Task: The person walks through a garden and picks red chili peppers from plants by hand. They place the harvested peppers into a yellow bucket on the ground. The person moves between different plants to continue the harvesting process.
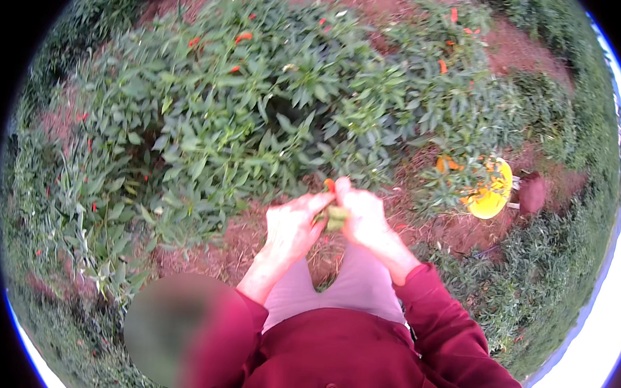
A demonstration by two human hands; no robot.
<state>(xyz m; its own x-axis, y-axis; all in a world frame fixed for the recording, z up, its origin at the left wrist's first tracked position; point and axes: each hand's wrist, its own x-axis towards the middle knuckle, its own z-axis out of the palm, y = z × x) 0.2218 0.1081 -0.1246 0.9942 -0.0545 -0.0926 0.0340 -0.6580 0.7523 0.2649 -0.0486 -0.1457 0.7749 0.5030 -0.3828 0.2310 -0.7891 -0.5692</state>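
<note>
My left hand (294, 222) and my right hand (365, 213) meet in front of my thighs, above the ground at the edge of the pepper plants. Between their fingertips a red chili pepper (330, 185) pokes up, pinched by my left fingers. Just below it, a blurred yellow-green piece (335, 218) shows from inside my right hand; whether it is a leaf, a pod or something else I cannot tell. The fingers hide much of both. Leafy pepper plants (230, 116) spread before me, with red chili peppers (243, 37) showing among the leaves.
On the right, a bright yellow round object (492, 195) stands partly behind foliage, with a reddish-brown object (532, 193) beside it. Reddish soil with dry straw (239, 243) runs along the plants at my feet. More plant rows (538, 269) lie to the right.
</note>
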